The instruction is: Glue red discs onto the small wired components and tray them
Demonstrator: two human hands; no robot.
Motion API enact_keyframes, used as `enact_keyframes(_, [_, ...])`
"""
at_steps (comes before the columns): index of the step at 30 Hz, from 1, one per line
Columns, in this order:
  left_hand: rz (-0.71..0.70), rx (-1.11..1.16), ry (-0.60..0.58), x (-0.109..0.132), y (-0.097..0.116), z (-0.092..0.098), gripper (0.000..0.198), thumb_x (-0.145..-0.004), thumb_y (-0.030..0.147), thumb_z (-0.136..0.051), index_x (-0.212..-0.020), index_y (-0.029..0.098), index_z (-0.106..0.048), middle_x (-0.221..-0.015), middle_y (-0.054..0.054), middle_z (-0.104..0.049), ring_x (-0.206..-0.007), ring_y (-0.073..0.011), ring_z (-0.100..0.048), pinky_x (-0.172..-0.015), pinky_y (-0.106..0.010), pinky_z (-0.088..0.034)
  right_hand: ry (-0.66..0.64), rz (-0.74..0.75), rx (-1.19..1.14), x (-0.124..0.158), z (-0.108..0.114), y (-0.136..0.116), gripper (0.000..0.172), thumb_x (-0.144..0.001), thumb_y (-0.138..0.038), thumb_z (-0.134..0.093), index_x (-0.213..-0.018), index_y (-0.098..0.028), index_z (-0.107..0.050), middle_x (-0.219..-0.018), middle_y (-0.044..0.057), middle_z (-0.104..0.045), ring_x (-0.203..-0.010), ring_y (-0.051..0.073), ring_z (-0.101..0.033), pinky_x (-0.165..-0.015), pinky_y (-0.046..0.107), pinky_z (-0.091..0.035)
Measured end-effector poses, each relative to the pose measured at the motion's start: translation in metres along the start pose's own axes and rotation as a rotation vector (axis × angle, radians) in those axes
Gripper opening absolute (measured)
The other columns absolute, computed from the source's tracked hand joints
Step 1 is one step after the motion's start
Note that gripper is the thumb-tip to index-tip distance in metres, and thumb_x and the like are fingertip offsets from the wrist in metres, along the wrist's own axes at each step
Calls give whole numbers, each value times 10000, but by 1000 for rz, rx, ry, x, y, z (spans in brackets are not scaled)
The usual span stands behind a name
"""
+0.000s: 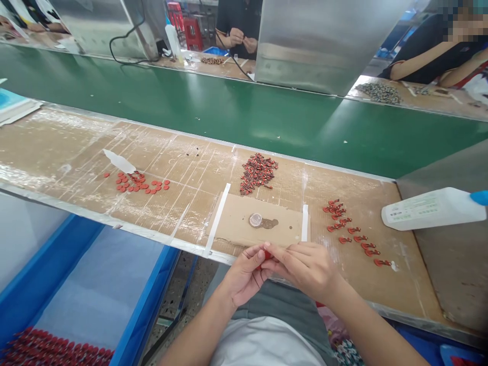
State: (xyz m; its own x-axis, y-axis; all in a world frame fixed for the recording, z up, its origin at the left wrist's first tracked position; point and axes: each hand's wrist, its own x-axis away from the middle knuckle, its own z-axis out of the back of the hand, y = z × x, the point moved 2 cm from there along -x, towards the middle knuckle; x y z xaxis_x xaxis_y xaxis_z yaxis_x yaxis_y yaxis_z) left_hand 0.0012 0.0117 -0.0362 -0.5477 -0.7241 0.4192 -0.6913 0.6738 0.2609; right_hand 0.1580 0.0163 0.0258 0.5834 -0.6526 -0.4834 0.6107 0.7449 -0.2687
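My left hand [246, 274] and my right hand [305, 269] meet above the bench's front edge, pinching a small red part [267, 255] that their fingers mostly hide. Just beyond them, a taped cardboard pad [263, 223] holds a small round cap [256, 220] beside a brown smear. A heap of red-and-dark parts [258, 173] lies past the pad. Further red parts [353, 229] are spread in loose rows to my right, and flat red discs [133, 183] are scattered to my left.
A green conveyor belt [190, 101] runs behind the cardboard-covered bench [76, 152]. A blue-gloved hand [480, 198] touches a white plastic bottle [430, 208] at right. A blue tray [76, 284] with red parts sits lower left. Co-workers sit across the belt.
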Motion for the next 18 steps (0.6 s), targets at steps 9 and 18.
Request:
enact_keyframes(9, [-81,92,171,10,13,11,202,-718,140,-804,-907,122,-735,-903,-57,-750,-691,-54,-694,-663,-105,-570,168,-730,-48,-44,-44,115,331,-851,-389,-653,-1103,-179,-698,-913,66,-740,-709,172,-657,-707,305,-515])
enact_keyframes(18, [-117,34,170,15,18,13,240,-715,61,-780,-947,101,-735,-980,-85,-754,-789,-84,-720,-766,-118,-571,24,-593,-59,-69,-67,158,237,-906,-320,-557,-974,-186,-741,-948,88,-701,-851,203,-628,-791,340,-482])
